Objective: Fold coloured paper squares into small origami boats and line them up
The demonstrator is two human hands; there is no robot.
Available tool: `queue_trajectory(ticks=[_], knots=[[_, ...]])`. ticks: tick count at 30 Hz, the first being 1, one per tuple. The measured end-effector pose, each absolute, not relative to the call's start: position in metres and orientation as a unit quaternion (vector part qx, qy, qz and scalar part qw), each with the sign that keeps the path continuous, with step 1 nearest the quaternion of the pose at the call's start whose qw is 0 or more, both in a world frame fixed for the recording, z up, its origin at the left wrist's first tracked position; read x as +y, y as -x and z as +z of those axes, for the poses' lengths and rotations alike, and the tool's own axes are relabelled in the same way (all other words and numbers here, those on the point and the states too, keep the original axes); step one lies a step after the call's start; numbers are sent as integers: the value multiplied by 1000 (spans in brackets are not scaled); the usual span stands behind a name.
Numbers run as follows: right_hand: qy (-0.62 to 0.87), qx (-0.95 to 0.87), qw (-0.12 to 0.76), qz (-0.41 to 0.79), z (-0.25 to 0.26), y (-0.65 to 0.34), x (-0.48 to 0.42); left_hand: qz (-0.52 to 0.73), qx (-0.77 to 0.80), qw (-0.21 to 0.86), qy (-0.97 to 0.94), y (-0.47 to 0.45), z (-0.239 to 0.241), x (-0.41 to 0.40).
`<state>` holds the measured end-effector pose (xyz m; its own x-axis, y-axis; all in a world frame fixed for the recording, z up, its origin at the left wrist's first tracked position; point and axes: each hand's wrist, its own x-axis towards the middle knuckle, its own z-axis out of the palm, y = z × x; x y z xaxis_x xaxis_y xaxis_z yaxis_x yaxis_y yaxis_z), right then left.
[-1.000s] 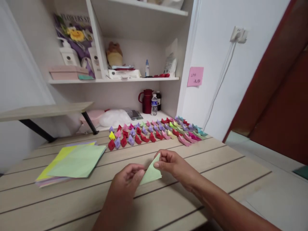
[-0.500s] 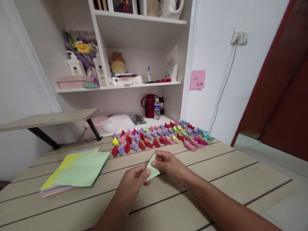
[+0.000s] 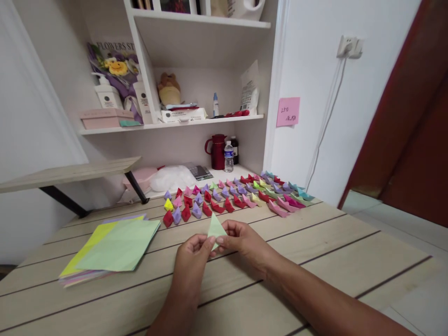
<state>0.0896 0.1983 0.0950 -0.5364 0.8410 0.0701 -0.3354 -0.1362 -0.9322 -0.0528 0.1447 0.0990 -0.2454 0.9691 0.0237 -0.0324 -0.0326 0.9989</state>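
Note:
A small folded piece of light green paper (image 3: 216,227) is held up just above the table, one pointed corner standing upward. My left hand (image 3: 194,249) pinches its lower left part between thumb and fingers. On the other side, my right hand (image 3: 240,237) grips the lower right edge, its thumb close to the left thumb. The fingers hide the paper's bottom. Beyond the hands stand several rows of folded paper boats (image 3: 228,204) in red, pink, purple, yellow, green and blue. To the left lies a stack of square paper sheets (image 3: 115,247), pale green on top.
The slatted wooden table (image 3: 315,261) reaches to a white shelf unit (image 3: 175,126). At its back stand a dark red jug (image 3: 218,151) and a water bottle (image 3: 228,157). A small raised wooden shelf (image 3: 73,175) on black legs is at the left.
The green paper has turned so that its point faces up. Both hands have drawn closer together at its lower edge, the right hand's thumb moving down beside the left.

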Motion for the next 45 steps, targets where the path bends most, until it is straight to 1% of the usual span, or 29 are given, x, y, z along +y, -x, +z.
queue_trajectory(ticks=[5, 13, 19, 30, 38, 45], knots=[[279, -482, 415, 720, 90, -90, 205, 577, 508, 463, -441, 51, 96, 144], [268, -472, 406, 735, 90, -92, 207, 568, 457, 514, -451, 52, 98, 141], [251, -479, 396, 742, 91, -92, 204, 571, 462, 516, -441, 53, 95, 140], [225, -499, 391, 740, 88, -97, 208, 585, 423, 520, -457, 49, 100, 138], [235, -507, 397, 728, 88, -97, 209, 592, 407, 523, -459, 47, 98, 140], [240, -502, 402, 727, 87, -96, 208, 578, 438, 519, -452, 47, 99, 139]])
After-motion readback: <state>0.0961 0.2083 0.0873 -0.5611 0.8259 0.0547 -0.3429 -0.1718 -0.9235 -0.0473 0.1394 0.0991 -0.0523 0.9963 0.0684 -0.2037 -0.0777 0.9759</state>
